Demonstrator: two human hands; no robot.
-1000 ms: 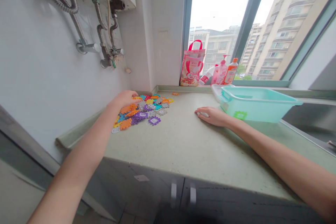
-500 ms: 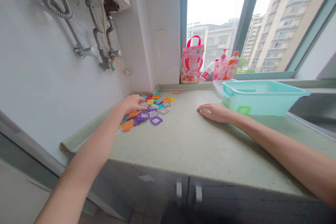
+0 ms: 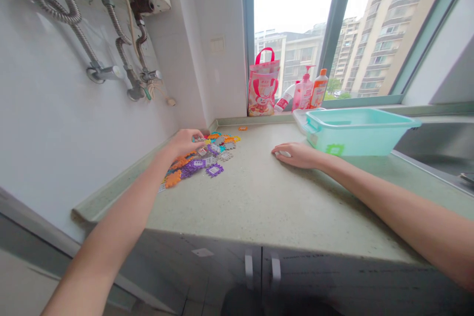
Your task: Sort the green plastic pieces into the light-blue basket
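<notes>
Colourful flat pieces with toothed edges lie in a loose pile at the counter's back left, in purple, orange, grey, yellow and blue. My left hand is over the upper left of this pile, its fingers closed on a small grey piece. A single purple piece lies at the pile's front right edge. My right hand rests on the counter to the right of the pile, fingers curved round a small whitish thing that is mostly hidden.
A turquoise tub, with a green piece visible at its wall, stands beside the sink. A pink bag and bottles stand by the window. Pipes hang on the left wall.
My left hand's fingers have closed together on a piece in the pile. My right hand stays at about the same spot on the counter. The whole view has shifted slightly.
</notes>
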